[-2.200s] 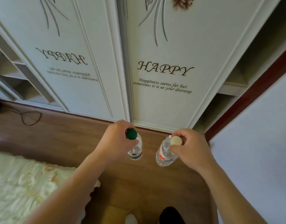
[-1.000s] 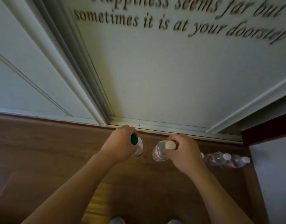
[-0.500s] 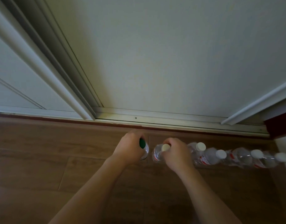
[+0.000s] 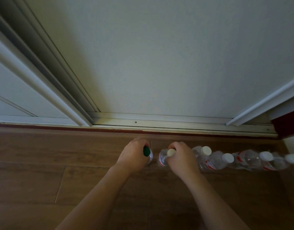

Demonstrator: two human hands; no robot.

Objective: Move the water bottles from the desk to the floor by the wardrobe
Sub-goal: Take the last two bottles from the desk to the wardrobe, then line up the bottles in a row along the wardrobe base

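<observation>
My left hand [image 4: 133, 156] is closed around the neck of a clear bottle with a green cap [image 4: 146, 151], held upright low over the wooden floor [image 4: 43, 180]. My right hand [image 4: 181, 157] grips a clear bottle with a cream cap [image 4: 171, 152] and a red label, just right of the green-capped one. Both bottles are at or just above the floor; contact is hidden by my hands. To the right, a row of several white-capped bottles [image 4: 227, 158] stands along the wardrobe's base.
The white sliding wardrobe door [image 4: 159, 63] and its bottom track [image 4: 176, 125] run across just beyond the bottles. A dark red frame edge [image 4: 287, 125] and a white wall close off the far right. Bare wooden floor extends to the left.
Both hands have come down with their bottles from chest height to floor level by the wardrobe. My view has dropped and moved closer, and the row of white-capped bottles has come into sight.
</observation>
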